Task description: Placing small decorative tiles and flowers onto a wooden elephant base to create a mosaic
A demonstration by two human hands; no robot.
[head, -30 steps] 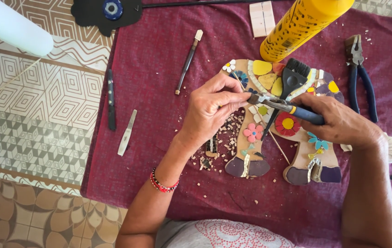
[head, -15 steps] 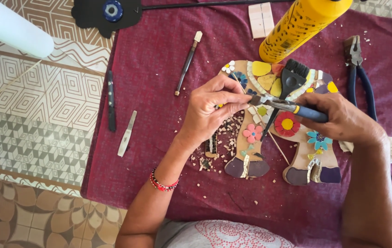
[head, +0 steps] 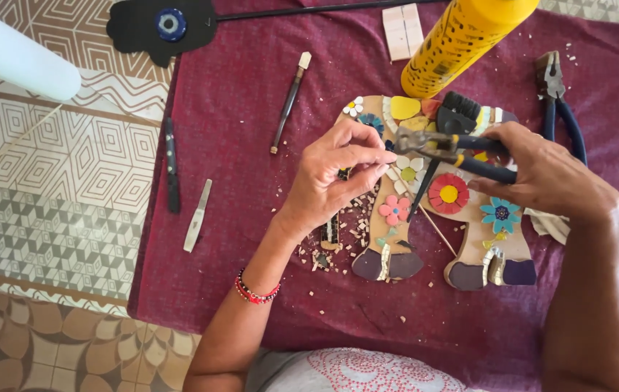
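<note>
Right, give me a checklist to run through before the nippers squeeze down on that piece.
1. Right hand wrapped around the nippers' blue handles: ok.
2. Left hand fingertips pinched at the nipper tips: ok.
3. What the fingertips hold, and whether it sits in the jaws: cannot tell, too small.
4. Mosaic elephant lying flat on the maroon cloth: ok.
5. Chips littering the cloth beside the elephant: not ok.
6. Yellow can crowding the elephant's top edge: not ok.
</note>
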